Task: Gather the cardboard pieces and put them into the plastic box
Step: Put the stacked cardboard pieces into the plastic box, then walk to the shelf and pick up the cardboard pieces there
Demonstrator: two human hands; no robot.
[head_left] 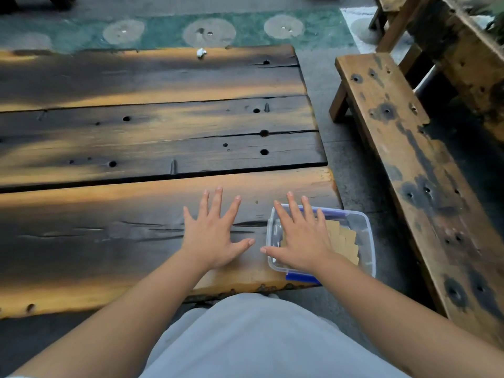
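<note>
Head view: a person's two bare forearms reach from the bottom of the frame to a dark plank surface (152, 137).
Plastic box: clear, rounded-corner plastic box (366, 241) with a blue clip at its near edge, at lower right of centre, sitting on the surface's right corner.
Contents: tan cardboard pieces (345, 241) lie inside the box, flat and overlapping, right of the hand that covers part of them; their count cannot be told.
Right grip: right hand (302, 241) is spread flat, palm down, fingers splayed over the box's open top, closed on nothing; whether the palm touches the cardboard is hidden.
Left grip: left hand (211, 238) is likewise spread wide and empty, palm down over the bare wood just left of the box, thumb tip near the other thumb.
Cardboard to grip: the pieces sit under and just right of the right hand, apart from the left one.
Surface: broad weathered planks, dark-stained with amber streaks, cracks, seams and round holes.
Far edge: a small white crumpled scrap (201, 52) rests at upper centre.
Right of frame: a rough wooden bench (414, 170), blotched black, stands on the grey floor.
Bottom centre: light grey clothing (259, 336).
</note>
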